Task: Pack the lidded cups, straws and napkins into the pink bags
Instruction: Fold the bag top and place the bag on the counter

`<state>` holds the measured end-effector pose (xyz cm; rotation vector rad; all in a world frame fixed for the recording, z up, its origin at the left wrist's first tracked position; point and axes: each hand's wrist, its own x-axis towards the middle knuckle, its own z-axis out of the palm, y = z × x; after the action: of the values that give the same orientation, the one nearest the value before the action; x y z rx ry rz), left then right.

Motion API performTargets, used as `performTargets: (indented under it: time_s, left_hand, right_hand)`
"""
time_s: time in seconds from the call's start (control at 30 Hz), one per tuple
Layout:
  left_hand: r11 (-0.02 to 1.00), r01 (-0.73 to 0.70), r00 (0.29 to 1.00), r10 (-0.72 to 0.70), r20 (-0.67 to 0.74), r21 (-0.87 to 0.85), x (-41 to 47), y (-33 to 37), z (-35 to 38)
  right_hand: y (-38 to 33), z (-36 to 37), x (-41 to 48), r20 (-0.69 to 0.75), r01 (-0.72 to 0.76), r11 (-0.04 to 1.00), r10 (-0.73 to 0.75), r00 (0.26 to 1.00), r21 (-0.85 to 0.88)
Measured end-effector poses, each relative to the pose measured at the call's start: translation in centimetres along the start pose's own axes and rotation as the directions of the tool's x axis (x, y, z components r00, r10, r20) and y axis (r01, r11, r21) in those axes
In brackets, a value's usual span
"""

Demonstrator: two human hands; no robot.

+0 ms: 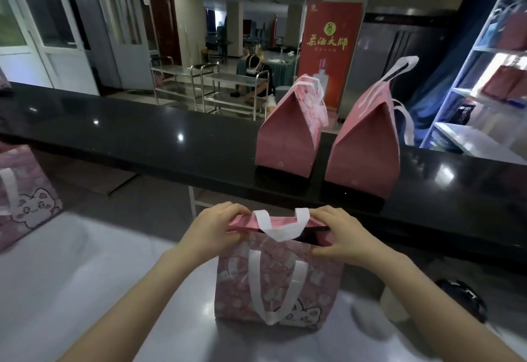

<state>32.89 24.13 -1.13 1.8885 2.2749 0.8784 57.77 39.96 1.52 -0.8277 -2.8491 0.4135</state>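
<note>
Pink cat-print bag (278,284) upright on grey table (85,276). Left hand (212,229) and right hand (339,236) each pinch its top edge; contents hidden. Two closed pink bags (288,133) on black counter (142,139). Blurred white object (395,304) at right, unidentifiable.

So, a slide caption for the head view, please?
Packing: left hand and right hand pinch pink bag rim; two closed bags behind.
</note>
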Motion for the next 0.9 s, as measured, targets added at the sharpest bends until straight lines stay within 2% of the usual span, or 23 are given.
performTargets:
  time_s: [0.2, 0.4, 0.5, 0.73, 0.9]
  left_hand:
    - [0.993, -0.110, 0.988, 0.113, -0.106, 0.034, -1.3, 0.1, 0.4]
    - [0.986, -0.159, 0.981, 0.163, -0.103, 0.041, -2.4, -0.3, 0.2]
    - [0.977, -0.207, 0.975, 0.210, -0.068, 0.055, -2.7, -0.6, 0.0]
    - [0.954, -0.260, 0.966, 0.255, 0.053, 0.149, -2.5, -1.3, -0.4]
    - [0.993, -0.111, 0.992, 0.108, 0.069, 0.047, -2.4, -1.6, 0.1]
  right_hand:
    - [-1.5, 2.0, -1.9, -0.221, -0.096, 0.994, 0.106, 0.970, 0.056]
    - [-2.8, 3.7, -3.3, -0.372, -0.170, 0.981, 0.192, 0.908, 0.091]
    - [-3.3, 4.4, -3.7, -0.420, -0.154, 0.987, 0.159, 0.894, 0.047]
    - [-3.1, 4.4, -4.4, -0.342, -0.109, 0.993, 0.086, 0.936, -0.049]
    - [-2.5, 3.6, -4.5, -0.299, -0.171, 0.983, 0.184, 0.936, 0.069]
